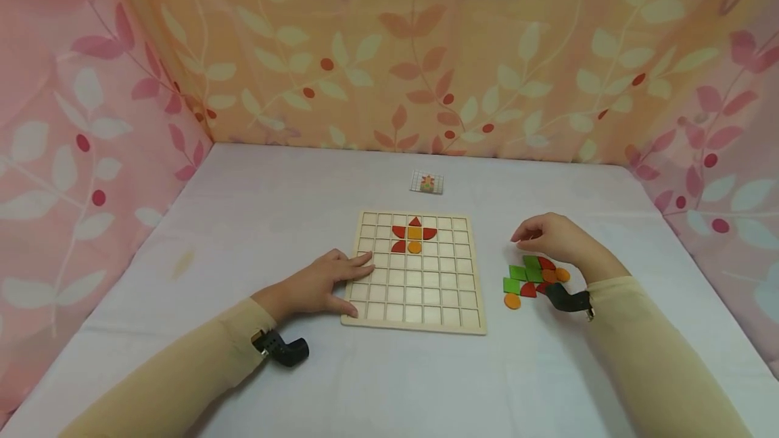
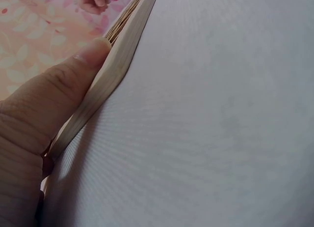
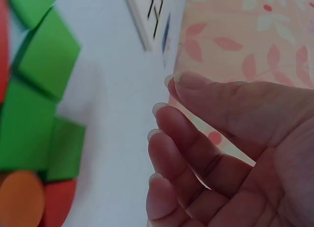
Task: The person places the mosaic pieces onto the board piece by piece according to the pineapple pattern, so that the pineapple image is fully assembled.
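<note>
A wooden grid board [image 1: 414, 296] lies on the white table. My left hand [image 1: 319, 284] rests on its left edge with fingers spread, the thumb [image 2: 73, 72] at the near left corner. In the board's upper cells sit an orange square [image 1: 414, 233], an orange disc [image 1: 414, 247], a red triangle [image 1: 415, 222] and several red quarter-round pieces [image 1: 429, 232]. To the right, my right hand [image 1: 556, 238] hovers beyond a pile of pieces, fingers loosely bent and thumb tip close to the index finger. No piece shows in it. Green squares [image 3: 46, 55] lie beside it.
Behind the board lies a small pattern card [image 1: 427, 182] with a coloured figure on a grid. The pile at the right also has red pieces [image 1: 528, 289] and orange discs [image 1: 512, 301]. Floral cloth walls [image 1: 414, 53] stand around the table.
</note>
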A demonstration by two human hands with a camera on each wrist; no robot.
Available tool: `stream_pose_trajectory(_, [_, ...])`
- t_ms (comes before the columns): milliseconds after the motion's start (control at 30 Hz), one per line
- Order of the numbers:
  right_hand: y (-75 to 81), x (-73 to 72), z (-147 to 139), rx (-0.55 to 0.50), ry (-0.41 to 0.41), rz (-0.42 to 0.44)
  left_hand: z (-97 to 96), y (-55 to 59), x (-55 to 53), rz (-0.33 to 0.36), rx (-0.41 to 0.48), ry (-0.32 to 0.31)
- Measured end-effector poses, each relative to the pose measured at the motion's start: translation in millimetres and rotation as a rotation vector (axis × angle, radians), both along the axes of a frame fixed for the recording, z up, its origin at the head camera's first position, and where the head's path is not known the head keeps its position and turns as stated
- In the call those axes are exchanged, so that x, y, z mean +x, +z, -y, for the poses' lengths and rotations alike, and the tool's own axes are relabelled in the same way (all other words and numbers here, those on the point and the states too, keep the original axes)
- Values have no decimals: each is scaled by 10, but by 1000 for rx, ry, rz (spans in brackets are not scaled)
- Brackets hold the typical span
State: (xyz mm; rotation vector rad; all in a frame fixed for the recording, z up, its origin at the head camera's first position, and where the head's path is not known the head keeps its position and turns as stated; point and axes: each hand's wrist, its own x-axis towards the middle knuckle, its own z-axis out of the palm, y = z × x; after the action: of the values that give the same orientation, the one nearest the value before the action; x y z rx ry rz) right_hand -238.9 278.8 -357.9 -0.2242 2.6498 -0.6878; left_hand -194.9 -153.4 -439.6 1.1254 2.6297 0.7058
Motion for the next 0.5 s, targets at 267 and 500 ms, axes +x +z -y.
stream_pose_trajectory(267, [-114,131,-269,16,-46,65,-6,18,-2,4,7,-4])
stream_pose_trajectory(500, [-208,212,-407,-20,-41,93,-4,30,0,12,6,1])
